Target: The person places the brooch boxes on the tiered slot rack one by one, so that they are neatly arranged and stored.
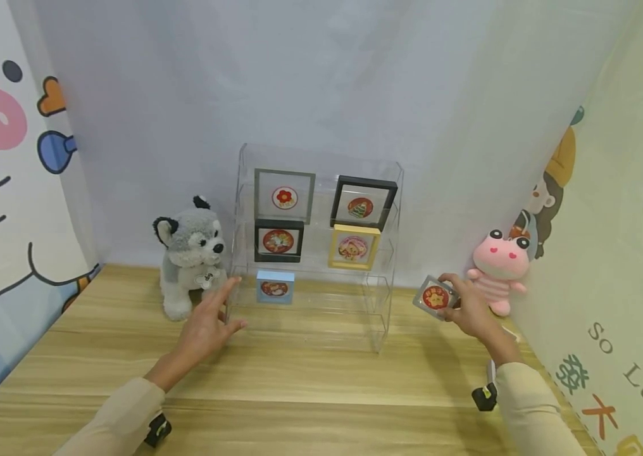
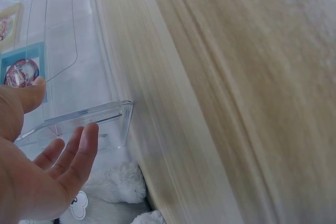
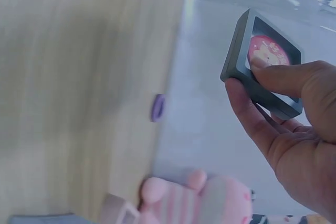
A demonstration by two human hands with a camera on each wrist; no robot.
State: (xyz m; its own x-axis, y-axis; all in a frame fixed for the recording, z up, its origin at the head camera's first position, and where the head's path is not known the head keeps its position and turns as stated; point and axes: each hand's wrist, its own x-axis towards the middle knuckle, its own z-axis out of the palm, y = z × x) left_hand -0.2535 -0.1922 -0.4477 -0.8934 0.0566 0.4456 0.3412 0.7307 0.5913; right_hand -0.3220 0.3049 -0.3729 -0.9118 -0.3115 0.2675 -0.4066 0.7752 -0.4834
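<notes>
A clear acrylic tiered display stand (image 1: 321,326) stands on the table. My left hand (image 1: 203,326) is at its lower left side, thumb and fingers spread around the corner; whether they touch it I cannot tell. My right hand (image 1: 472,310) pinches a small grey display frame (image 1: 435,296) with a round red badge, to the right of the stand and above the table. On the tiers sit a grey frame (image 1: 285,196), a large black frame (image 1: 362,202), a small black frame (image 1: 278,240), a yellow frame (image 1: 353,247) and a light blue frame (image 1: 275,287).
A grey and white plush husky (image 1: 192,259) sits left of the stand, close to my left hand. To the right is a pink plush toy (image 1: 500,272). A purple ring (image 3: 158,107) and a pale box-like thing (image 3: 118,211) lie on the table near it.
</notes>
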